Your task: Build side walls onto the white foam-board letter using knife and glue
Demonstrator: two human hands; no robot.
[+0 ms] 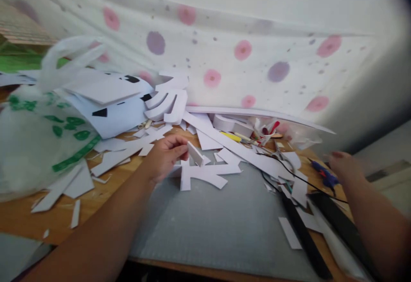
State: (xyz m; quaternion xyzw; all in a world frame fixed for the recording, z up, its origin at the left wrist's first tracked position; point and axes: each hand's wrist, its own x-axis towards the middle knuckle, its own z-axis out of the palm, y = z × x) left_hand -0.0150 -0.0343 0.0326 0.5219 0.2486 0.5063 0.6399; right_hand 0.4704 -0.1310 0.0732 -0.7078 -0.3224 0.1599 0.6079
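My left hand (167, 155) is closed in a pinch on a small white foam board strip (195, 154), tilted above the mat. Just below it, a branched white foam board cutout (205, 172) lies on the grey cutting mat (212, 217), with a short upright piece (185, 177) at its left end. My right hand (346, 168) is at the right edge of the table, close beside a blue glue gun (325, 175). Motion smears its fingers, so I cannot tell whether they touch the glue gun.
White scraps (118, 157) litter the wooden table (105, 200). A plastic bag (38, 145) bulges at the left. Long black-edged strips (305, 235) and a black cord (298, 175) lie at the right. A yellow cutter (231, 136) lies behind, before a spotted cloth (218, 50).
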